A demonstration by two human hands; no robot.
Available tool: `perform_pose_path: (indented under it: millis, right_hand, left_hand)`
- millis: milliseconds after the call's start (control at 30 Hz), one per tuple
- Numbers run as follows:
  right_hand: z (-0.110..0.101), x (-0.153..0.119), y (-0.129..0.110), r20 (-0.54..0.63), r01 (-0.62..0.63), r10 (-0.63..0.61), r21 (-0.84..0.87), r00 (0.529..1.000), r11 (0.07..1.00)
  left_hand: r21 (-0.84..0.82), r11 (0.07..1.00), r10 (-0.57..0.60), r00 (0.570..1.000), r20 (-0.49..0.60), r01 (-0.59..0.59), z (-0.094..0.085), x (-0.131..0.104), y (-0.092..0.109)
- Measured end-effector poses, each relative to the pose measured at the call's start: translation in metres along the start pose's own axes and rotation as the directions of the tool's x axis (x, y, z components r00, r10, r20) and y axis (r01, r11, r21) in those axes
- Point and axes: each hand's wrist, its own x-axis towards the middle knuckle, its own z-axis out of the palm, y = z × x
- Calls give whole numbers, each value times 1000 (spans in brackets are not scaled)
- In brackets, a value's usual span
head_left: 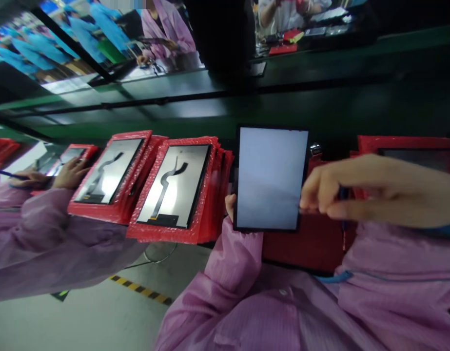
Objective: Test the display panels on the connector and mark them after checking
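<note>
Tablet (pixel 273 178) held in left hand (pixel 230 207) near the middle of the desk's (pixel 188 127) near edge, pale screen toward the camera. Left thumb against the left side, the other fingers hidden behind; grip closed on the tablet. At the opposite side, right hand (pixel 371 187) with fingers bent and bunched at the lower right edge, blurred; impossible to tell whether anything is pinched between the tips. Just behind, a slim blue tool (pixel 343 195), partly covered. To the left, two stacks of red bubble wrap (pixel 210 195), each topped by a display panel (pixel 177 185) with a ribbon cable (pixel 165 184). Toward the desk's left end, a co-worker's hands (pixel 69 173) beside another wrapped panel (pixel 71 155). At far right, more red wrap (pixel 371 142).
</note>
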Motion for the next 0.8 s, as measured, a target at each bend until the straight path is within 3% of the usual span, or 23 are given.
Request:
perform_pose_path:
  millis: [100, 267, 367, 467, 567, 667, 733, 800]
  right_hand:
    - [7, 20, 9, -197, -2, 52, 244, 979, 970]
    - [30, 58, 30, -406, 123, 196, 638, 893, 760]
    - [39, 76, 38, -524, 262, 297, 747, 798, 611]
    - [40, 82, 39, -553, 285, 383, 774, 740, 566]
    - [37, 77, 37, -585, 220, 375, 704, 719, 675]
    - [35, 69, 37, -772, 31, 260, 340, 580, 940]
    - [34, 65, 40, -841, -205, 170, 72, 514, 976]
    - [33, 63, 42, -826, -313, 123, -68, 550, 947]
  left_hand:
    - [-130, 989, 70, 997, 14, -67, -3, -1, 4]
    - [-30, 998, 59, 997, -44, -60, -2, -1, 7]
    - [-40, 993, 109, 993, -44, -110, 2, -2, 8]
    - [-69, 990, 124, 992, -23, -125, 3, -3, 9]
    - [-56, 991, 122, 992, -42, -124, 0, -3, 10]
    - [1, 996, 85, 995, -60, -86, -5, -1, 10]
    - [19, 998, 62, 996, -68, -61, -7, 0, 10]
    - [-1, 998, 61, 994, -87, -61, -9, 2, 10]
